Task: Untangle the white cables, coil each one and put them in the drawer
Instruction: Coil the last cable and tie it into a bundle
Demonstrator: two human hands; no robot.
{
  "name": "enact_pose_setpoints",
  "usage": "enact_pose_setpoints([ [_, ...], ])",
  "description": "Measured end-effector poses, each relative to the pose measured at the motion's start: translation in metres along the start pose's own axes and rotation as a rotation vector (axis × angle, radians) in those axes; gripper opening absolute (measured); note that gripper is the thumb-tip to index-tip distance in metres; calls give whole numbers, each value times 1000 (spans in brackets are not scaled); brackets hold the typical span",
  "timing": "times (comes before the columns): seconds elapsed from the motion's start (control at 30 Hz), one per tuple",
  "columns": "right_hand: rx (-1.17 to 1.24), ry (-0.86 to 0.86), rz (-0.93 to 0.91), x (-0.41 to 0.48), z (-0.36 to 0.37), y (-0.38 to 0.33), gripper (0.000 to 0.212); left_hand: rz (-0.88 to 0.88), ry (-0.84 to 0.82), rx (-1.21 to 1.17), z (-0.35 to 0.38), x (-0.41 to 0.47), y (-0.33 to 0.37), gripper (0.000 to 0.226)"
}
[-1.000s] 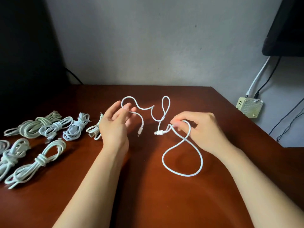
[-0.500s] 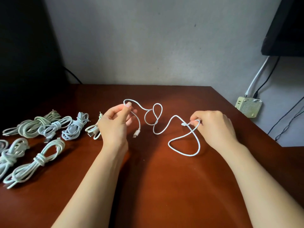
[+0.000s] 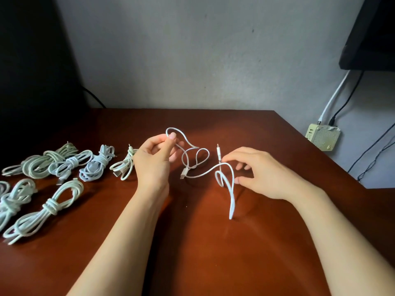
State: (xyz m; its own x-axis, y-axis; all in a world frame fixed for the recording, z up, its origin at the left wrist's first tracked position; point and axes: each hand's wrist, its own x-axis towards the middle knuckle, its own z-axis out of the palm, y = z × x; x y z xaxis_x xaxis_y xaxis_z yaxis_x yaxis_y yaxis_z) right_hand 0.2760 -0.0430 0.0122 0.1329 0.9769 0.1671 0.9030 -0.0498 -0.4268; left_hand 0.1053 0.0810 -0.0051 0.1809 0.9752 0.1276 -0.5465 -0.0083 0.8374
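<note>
Drawing the thin white charging cable (image 3: 232,199) apart should open its loops (no yanking); above the reddish-brown wooden table (image 3: 213,253), the left hand (image 3: 152,161) pinches near one end, the right hand (image 3: 263,174) pinches below the upright plug (image 3: 218,151).

Two bare hands in shot: the left hand (image 3: 152,159) and the right hand (image 3: 263,174). Each runs into an uncovered arm, the left forearm (image 3: 128,231) and the right forearm (image 3: 342,242), bare to the bottom edge. Slim fingers, and a short fingernail (image 3: 172,136) shows on the left.
</note>
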Motion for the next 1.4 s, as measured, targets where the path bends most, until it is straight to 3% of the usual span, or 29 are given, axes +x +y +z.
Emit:
enact_pose_setpoints([
  [0.2,63,-52,-63,4,16,-13,46,-44,-40,39,1,-2,-6,5],
  [0.37,190,55,-10,7,27,-23,5,-54,-90,31,3,0,-6,5],
  [0.53,515,188,154,7,18,-29,13,-94,-195,220,1,1,-11,15],
  [0.6,657,300,232,9,14,-29,15,8,-182,359,1,0,-13,23],
  [0.73,771,498,385,10,8,-26,17,294,-56,459,6,-7,-6,15],
  [0.87,865,589,445,11,7,-23,21,210,-226,588,8,-12,-9,22],
  [0.97,859,578,457,12,12,-26,23,176,-432,799,13,-24,-15,14],
  [1.1,764,547,457,14,19,-29,26,253,-509,878,15,-30,-19,16],
  [1.27,361,648,411,13,19,-17,39,140,-469,750,13,-21,-17,23],
  [1.4,267,715,385,14,18,-6,38,31,-426,482,12,-18,-18,19],
])
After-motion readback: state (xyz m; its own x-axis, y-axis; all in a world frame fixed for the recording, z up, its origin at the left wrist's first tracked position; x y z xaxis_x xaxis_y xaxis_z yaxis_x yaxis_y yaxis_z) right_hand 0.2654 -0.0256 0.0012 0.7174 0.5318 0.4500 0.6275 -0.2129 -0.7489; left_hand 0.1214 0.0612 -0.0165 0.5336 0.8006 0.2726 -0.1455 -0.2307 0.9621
